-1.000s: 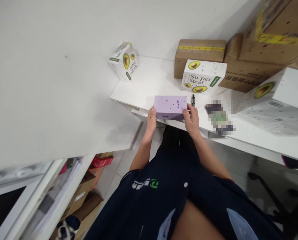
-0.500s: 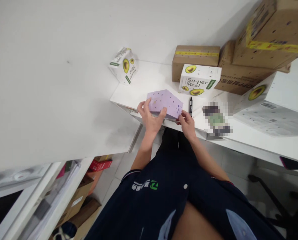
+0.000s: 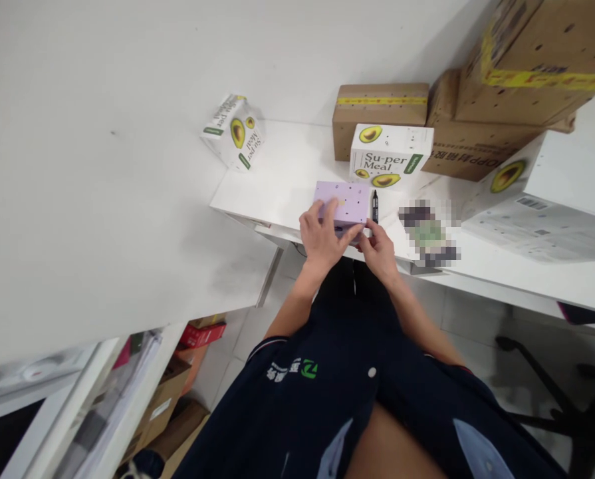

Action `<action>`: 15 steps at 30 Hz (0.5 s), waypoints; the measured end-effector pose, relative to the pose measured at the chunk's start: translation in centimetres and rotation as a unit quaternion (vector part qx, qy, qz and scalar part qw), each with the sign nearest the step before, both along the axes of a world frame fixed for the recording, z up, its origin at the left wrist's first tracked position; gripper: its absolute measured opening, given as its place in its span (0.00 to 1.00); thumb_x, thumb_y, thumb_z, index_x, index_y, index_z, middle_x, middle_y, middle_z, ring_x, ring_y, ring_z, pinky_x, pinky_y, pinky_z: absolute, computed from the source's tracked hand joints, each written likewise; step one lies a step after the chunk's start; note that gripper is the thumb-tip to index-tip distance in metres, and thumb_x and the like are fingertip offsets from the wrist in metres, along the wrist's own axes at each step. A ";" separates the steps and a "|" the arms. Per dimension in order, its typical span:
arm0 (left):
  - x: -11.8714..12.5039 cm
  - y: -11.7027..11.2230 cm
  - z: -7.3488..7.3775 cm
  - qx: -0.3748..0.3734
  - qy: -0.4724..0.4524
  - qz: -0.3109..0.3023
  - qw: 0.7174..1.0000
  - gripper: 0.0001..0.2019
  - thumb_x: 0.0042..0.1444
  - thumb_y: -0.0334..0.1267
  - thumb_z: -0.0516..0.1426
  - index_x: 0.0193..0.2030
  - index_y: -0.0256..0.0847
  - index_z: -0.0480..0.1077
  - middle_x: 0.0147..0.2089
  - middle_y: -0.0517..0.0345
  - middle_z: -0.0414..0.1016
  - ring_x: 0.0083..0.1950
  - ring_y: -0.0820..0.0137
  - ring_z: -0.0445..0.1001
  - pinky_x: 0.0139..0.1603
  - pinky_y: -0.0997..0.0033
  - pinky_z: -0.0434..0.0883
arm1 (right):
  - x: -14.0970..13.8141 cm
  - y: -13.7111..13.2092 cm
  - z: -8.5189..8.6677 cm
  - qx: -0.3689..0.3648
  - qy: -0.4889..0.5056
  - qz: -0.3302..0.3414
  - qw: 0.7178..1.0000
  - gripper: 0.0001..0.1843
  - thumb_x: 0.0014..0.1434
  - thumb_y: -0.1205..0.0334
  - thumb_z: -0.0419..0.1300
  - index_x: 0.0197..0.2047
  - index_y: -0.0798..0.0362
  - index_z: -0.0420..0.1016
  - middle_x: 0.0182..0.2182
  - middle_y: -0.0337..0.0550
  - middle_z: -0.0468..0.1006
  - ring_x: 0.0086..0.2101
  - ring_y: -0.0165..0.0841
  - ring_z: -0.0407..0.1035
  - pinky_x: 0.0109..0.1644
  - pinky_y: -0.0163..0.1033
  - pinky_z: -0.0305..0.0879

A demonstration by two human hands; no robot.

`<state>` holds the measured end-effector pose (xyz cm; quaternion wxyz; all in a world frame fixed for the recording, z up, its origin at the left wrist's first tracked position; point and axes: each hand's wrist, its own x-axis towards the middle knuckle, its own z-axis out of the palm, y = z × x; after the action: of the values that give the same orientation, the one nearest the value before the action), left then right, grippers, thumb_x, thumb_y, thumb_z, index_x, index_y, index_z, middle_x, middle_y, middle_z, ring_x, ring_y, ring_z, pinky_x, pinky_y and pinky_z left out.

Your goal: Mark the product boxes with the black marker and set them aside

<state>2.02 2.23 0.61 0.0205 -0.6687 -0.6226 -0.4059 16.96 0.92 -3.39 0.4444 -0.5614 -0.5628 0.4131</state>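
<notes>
At the near edge of the white worktop (image 3: 277, 179), just beyond the person's dark shirt (image 3: 287, 412), a purple box (image 3: 344, 199) is in both hands; whether its underside touches the surface cannot be told. The worktop's front edge slants down to the right, and a plain white stretch of it lies to the box's left, the widest room beside the hands. On the right the space is tighter, with a black marker (image 3: 375, 207) just beside the box and a pixelated flat item (image 3: 429, 233) past it, its details masked.

The box's front face is shaded and partly covered by fingers. The left hand (image 3: 322, 233) is spread, fingers bent over the top and front, thumb stretched toward the other hand. The right hand (image 3: 378, 249) is half curled at the front right corner, thumb and fingers close together, some tips hidden. The forearms converge from either side.

Farther back stands a white avocado-print box (image 3: 391, 150), partly covering a taped brown carton (image 3: 344, 136). To the right, a large white box (image 3: 561, 193) and stacked cartons (image 3: 541, 60) run out of view.
</notes>
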 end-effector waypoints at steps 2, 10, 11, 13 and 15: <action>-0.7 -0.4 -0.4 0.015 -0.020 -0.015 1.000 0.37 0.56 0.65 0.57 0.62 0.38 0.63 0.59 0.38 0.68 0.61 0.52 0.67 0.64 0.48 0.66 | -0.1 0.2 0.1 0.005 -0.002 -0.005 1.000 0.31 0.61 0.40 0.57 0.61 0.50 0.70 0.52 0.54 0.76 0.29 0.34 0.74 0.37 0.47 0.77; -1.1 -2.0 -1.3 0.105 -0.046 -0.046 0.992 0.18 0.65 0.44 0.56 0.58 0.41 0.62 0.56 0.43 0.71 0.60 0.61 0.71 0.56 0.57 0.75 | -0.5 1.8 0.0 -0.036 0.058 -0.014 0.998 0.31 0.60 0.39 0.56 0.59 0.51 0.70 0.43 0.50 0.80 0.30 0.35 0.75 0.39 0.46 0.77; -1.0 -2.1 -1.3 0.110 -0.046 -0.052 0.992 0.16 0.65 0.42 0.56 0.56 0.41 0.63 0.56 0.44 0.71 0.60 0.62 0.72 0.56 0.58 0.75 | -0.5 2.1 0.0 -0.041 0.066 -0.012 0.997 0.31 0.60 0.38 0.56 0.58 0.51 0.70 0.39 0.47 0.81 0.29 0.36 0.75 0.38 0.46 0.76; -0.7 -2.2 -1.3 0.119 -0.048 -0.061 0.990 0.13 0.66 0.40 0.55 0.55 0.41 0.66 0.55 0.45 0.72 0.59 0.63 0.72 0.56 0.59 0.75 | -0.4 2.6 0.1 -0.046 0.075 -0.014 0.996 0.32 0.60 0.37 0.56 0.57 0.51 0.71 0.31 0.43 0.79 0.28 0.36 0.74 0.38 0.46 0.76; -0.6 -2.2 -1.2 0.120 -0.052 -0.066 0.989 0.12 0.66 0.39 0.55 0.54 0.42 0.67 0.55 0.46 0.72 0.59 0.63 0.72 0.56 0.59 0.75 | -0.4 2.9 0.1 -0.042 0.079 -0.021 0.996 0.32 0.59 0.35 0.56 0.55 0.51 0.71 0.28 0.41 0.78 0.27 0.37 0.74 0.36 0.45 0.75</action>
<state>1.47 0.04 -0.63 0.0414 -0.6787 -0.5241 -0.5129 16.61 3.81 -3.30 0.4716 -0.5571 -0.4964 0.4699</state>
